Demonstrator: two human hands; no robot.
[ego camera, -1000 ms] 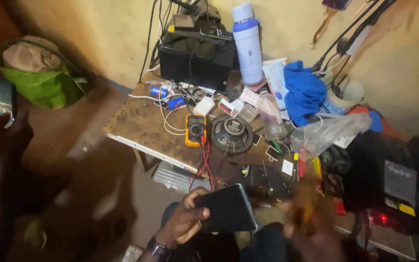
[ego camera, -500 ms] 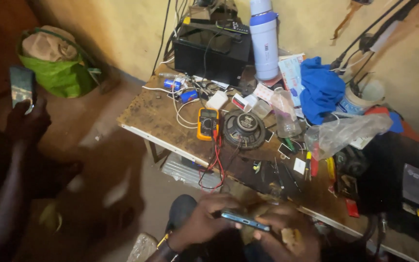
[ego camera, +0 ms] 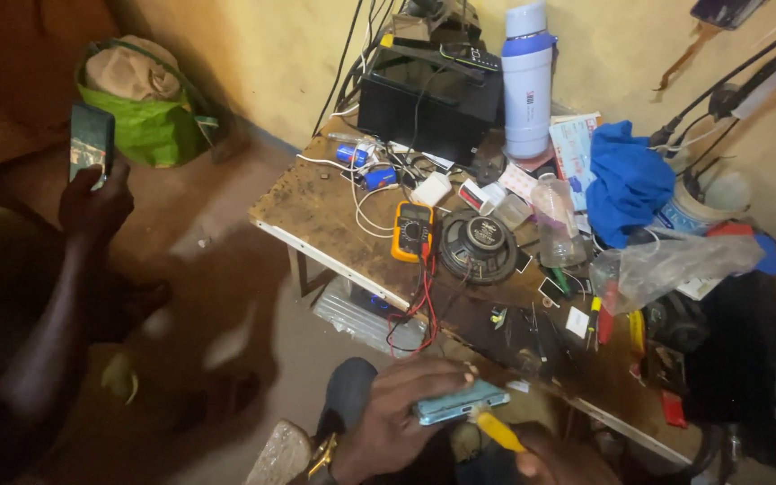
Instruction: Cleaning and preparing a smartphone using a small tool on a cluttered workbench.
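left hand (ego camera: 397, 409) wrapped round a light-blue phone (ego camera: 460, 401) held edge-up just below the cluttered workbench (ego camera: 316, 211) – right hand (ego camera: 554, 458) pinching a yellow-handled tool (ego camera: 498, 432) against its edge

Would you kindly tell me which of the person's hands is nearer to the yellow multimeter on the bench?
Left. The left hand, gripping the phone, sits directly below the yellow multimeter; the right hand, with a yellow-handled tool, is lower and further right.

Multimeter (ego camera: 412, 231) lies left of speaker (ego camera: 479, 246) on workbench (ego camera: 316, 211).
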